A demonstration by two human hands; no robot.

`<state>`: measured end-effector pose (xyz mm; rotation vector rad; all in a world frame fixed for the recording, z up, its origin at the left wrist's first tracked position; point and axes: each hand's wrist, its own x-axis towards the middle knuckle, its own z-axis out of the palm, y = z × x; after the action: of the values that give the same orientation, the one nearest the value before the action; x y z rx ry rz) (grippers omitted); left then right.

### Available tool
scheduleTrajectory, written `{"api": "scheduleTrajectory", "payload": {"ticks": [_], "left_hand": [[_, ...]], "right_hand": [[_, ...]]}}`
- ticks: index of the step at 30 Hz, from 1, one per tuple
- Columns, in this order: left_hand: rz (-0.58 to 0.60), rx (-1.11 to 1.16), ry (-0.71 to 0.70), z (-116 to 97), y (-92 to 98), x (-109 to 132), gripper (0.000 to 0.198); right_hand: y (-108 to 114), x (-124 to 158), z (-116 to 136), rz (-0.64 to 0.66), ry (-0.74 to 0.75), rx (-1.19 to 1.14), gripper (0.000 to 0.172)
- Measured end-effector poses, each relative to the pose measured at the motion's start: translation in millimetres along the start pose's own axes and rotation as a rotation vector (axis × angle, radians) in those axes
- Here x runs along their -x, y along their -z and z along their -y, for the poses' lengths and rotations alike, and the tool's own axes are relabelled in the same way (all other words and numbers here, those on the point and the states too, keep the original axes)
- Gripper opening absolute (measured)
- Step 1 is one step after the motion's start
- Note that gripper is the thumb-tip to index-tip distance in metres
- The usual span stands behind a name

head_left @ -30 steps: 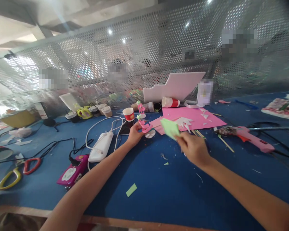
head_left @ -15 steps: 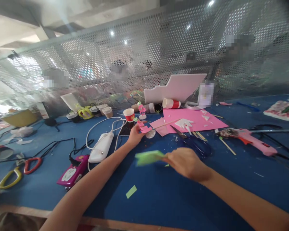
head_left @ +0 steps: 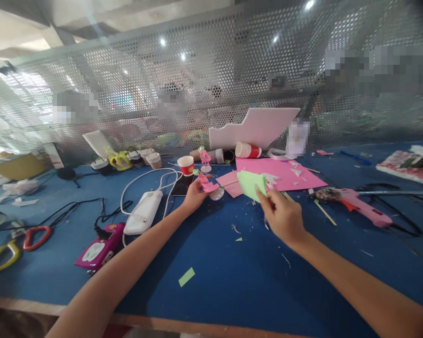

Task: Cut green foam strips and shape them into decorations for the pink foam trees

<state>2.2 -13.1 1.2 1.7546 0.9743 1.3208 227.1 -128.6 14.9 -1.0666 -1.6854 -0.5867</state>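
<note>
Between its fingers my right hand pinches a piece of green paper, raised above the table and partly covering scissors and white scraps behind it. Further off, my left hand is closed on a small pink paper figure with a green top; a white round base shows beside it. Just behind stands a similar pink figure on its own white base. A green paper strip lies near the front of the blue table.
Pink sheets lie behind my right hand. To the right is a pink glue gun. On the left are a white power strip, a purple box and scissors. A red cup stands behind my left hand.
My right hand has swung the green paper away from me and slightly right, over the pink sheets and scissors. My left hand stays on the pink figure. The view has shifted slightly.
</note>
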Motion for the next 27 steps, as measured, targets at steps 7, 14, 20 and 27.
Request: {"api": "scheduleTrajectory", "payload": {"ticks": [7,14,20,27], "left_hand": [[-0.005,0.040,0.029,1.0,0.8,-0.1,0.050],[-0.011,0.023,0.027,2.0,0.9,-0.2,0.047],[0.011,0.053,0.026,2.8,1.2,-1.1,0.050],[-0.009,0.040,0.036,1.4,1.7,-0.8,0.051]], "right_hand": [[4.7,-0.1,11.3,0.189,0.329,-0.150,0.030],[1.4,-0.1,16.9,0.243,0.407,-0.266,0.031],[3.5,-2.2,9.4,-0.041,0.072,0.019,0.031],[4.7,1.5,17.1,0.214,0.560,-0.280,0.026]]}}
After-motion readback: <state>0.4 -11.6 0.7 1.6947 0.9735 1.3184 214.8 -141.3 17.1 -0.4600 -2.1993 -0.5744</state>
